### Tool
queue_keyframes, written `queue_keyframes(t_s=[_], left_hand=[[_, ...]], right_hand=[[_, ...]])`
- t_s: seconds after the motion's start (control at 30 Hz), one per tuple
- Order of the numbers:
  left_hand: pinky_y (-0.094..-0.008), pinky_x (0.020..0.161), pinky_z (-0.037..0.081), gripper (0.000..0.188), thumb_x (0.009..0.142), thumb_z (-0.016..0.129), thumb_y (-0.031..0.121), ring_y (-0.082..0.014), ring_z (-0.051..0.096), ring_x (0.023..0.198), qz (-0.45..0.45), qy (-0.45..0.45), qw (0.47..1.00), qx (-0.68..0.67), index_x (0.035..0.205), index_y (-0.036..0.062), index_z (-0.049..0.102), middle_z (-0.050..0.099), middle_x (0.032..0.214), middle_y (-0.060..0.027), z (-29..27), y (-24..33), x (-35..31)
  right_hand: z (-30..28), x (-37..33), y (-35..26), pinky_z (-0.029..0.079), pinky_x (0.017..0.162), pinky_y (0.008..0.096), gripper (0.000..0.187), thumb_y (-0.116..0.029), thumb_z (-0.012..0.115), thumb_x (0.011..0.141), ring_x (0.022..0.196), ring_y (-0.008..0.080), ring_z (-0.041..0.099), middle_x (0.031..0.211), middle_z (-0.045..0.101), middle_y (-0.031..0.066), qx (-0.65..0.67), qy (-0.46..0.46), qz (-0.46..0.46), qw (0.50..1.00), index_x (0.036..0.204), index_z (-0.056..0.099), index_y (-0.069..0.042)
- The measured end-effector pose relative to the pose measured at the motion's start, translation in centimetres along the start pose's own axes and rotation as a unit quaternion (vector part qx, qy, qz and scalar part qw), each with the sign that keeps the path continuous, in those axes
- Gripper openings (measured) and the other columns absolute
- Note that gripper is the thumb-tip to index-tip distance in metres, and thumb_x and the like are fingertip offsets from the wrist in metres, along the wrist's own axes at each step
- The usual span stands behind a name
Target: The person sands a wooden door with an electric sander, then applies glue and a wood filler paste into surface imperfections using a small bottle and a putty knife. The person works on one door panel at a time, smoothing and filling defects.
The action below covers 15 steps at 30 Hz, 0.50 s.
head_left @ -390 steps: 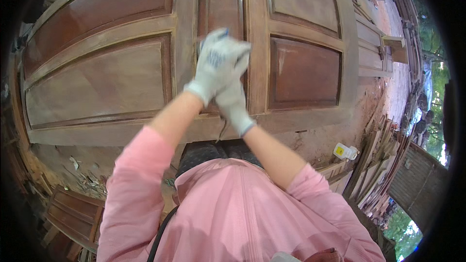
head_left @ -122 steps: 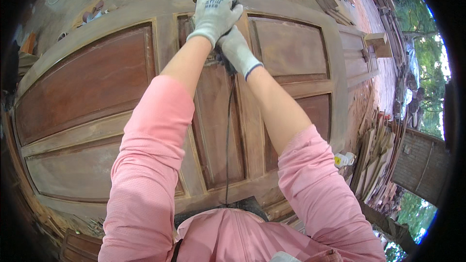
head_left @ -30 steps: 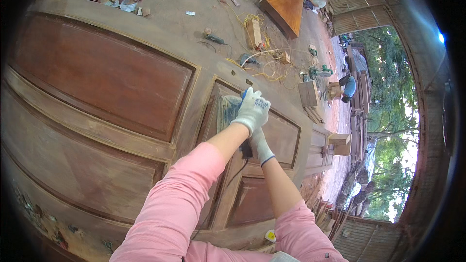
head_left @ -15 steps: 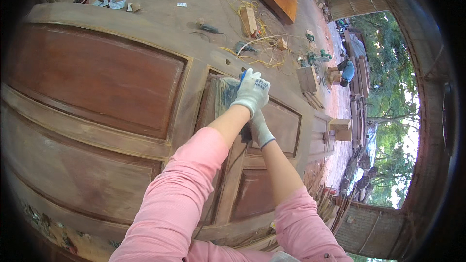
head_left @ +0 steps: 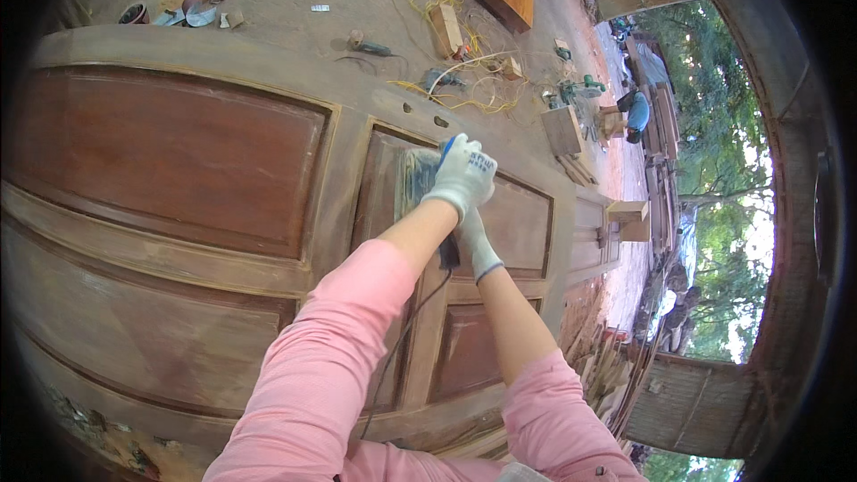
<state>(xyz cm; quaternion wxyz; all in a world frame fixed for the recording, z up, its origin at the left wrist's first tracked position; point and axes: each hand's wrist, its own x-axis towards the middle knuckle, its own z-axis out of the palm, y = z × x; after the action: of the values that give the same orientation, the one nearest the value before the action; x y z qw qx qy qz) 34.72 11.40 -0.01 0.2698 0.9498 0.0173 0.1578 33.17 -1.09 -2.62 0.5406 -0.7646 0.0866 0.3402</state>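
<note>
The left hand [head_left: 464, 174], in a white work glove, is curled closed around the top of a corded power sander [head_left: 415, 180], which sits on the narrow middle panel of a wooden panel door [head_left: 323, 214], near the door's far edge. The gloved right hand [head_left: 479, 245] is at the sander's rear, fingers hidden; how far they close I cannot tell.
</note>
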Motion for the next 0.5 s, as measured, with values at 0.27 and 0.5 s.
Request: queue_keyframes(t_s=[0.27, 0.5], left_hand=[[-0.0467, 0.110, 0.032, 0.018, 0.091, 0.063, 0.027, -0.0190, 0.065, 0.114, -0.016, -0.053, 0.998, -0.005, 0.098, 0.0206, 0.078, 0.078, 0.099, -0.0011, -2.2, -0.7, -1.6], [-0.0514, 0.116, 0.030, 0.017, 0.090, 0.063, 0.038, -0.0241, 0.064, 0.102, 0.045, -0.053, 0.997, 0.011, 0.091, 0.0216, 0.069, 0.068, 0.086, -0.0028, -4.3, 3.5, -14.7]], right_hand=[[2.4, -1.1, -0.4, 0.055, 0.079, 0.0318, 0.032, -0.020, 0.048, 0.111, 0.092, 0.0133, 0.061, 0.114, 0.064, 0.0023, 0.075, -0.023, 0.013, 0.997, 0.140, 0.050, -0.008], [2.7, -11.7, 9.8, 0.043, 0.112, 0.0349, 0.050, -0.020, 0.050, 0.110, 0.133, 0.0199, 0.050, 0.147, 0.052, 0.0079, -0.050, -0.029, -0.060, 0.996, 0.156, 0.035, -0.006]])
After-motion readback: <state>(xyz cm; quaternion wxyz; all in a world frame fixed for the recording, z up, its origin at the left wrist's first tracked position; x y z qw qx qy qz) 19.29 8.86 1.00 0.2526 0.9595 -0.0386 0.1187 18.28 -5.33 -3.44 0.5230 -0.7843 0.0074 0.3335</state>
